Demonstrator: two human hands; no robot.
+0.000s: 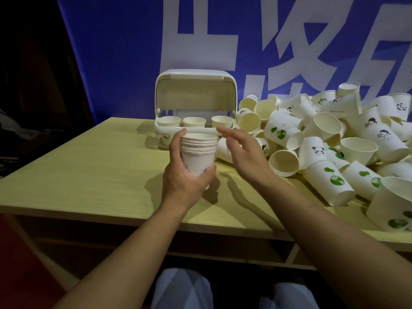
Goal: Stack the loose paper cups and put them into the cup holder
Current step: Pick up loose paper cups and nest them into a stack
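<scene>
Three cups, or the tops of three stacks, already stand in a row in the white cup holder (pixel 169 128) at the back of the worktop (pixel 89 170), its lid tipped up and open behind them; whether each is a single cup or a nested stack cannot be told from here. Of the two hands, the left hand (pixel 185 175) is wrapped round the lower part of a stack of cups (pixel 199 150), holding it upright above the worktop just in front of the holder, with several rolled rims showing one inside another. The right hand (pixel 242 152) hangs beside the stack with fingers straight and relaxed, grasping nothing, its fingertips near the top rim. To its right lies a big pile of loose cups (pixel 334 141), tumbled on their sides and spilling toward the near edge, many printed with green leaves or small cartoon figures. Judging by that pile, the job is only in its early part: a little is stored, one stack is in hand, and most of the cups are yet to be gathered, nested and put away.
</scene>
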